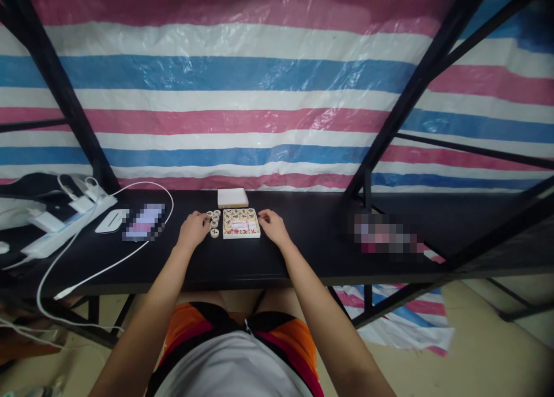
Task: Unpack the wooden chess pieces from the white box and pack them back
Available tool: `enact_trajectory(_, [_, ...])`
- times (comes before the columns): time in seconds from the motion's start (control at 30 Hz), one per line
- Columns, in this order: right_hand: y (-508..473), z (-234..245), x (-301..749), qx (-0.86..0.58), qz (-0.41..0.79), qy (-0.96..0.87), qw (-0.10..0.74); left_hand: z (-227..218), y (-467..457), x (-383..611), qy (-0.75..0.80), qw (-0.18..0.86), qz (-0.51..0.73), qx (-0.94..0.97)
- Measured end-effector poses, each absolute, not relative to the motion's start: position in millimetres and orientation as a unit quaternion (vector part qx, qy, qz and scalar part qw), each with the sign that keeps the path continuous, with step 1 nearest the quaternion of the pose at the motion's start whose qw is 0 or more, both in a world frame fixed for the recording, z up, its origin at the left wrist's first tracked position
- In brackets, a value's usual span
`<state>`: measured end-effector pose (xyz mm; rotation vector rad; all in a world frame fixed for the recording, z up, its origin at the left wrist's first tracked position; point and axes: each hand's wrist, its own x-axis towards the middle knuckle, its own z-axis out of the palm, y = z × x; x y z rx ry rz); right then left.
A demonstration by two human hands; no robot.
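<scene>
Pale, wood-like discs are what the fingers have nearest them; our left hand (pixel 195 227) is curled inward, its fingertips bunched at the left edge of the loose pieces (pixel 214 233), and whether one is pinched there we cannot make out; our right hand (pixel 272 225) has its fingers lightly bent and reaching to the right side of the tray (pixel 241 236), with nothing seen in its grasp, though we cannot say if it touches the wall.

The loose pieces lie in a small cluster between the left hand and the tray; inside the tray sit more pieces (pixel 251 217), dark marks toward the far side and red along the near row, with a pinkish slip (pixel 243 226) over some of them; we judge each disc light, hard and a little slick, best taken by its rim between thumb and forefinger; the tray looks thin-walled and slightly flexible, so we would steady it by opposite sides.

Just beyond the tray stands a white box (pixel 232 198); all this rests on the black desk (pixel 315 258); farther left lie a phone (pixel 144 221), a cable (pixel 104 270) and a power strip (pixel 64 227); behind hangs a striped sheet (pixel 242 120).
</scene>
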<state>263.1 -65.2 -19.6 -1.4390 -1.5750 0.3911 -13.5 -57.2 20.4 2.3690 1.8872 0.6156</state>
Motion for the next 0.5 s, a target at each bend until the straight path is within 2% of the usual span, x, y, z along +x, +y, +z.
enact_trajectory(0.17, [-64.3,-20.5,262.8,-0.587,0.153,-0.638,0.474,19.9,-56.7,-15.4,0.631,0.000,0.213,0.746])
enact_trajectory(0.5, [-62.6,-23.3,263.7,-0.588,0.144,-0.646,0.465,19.7,-53.5,-19.3,0.675,0.038,0.244,0.696])
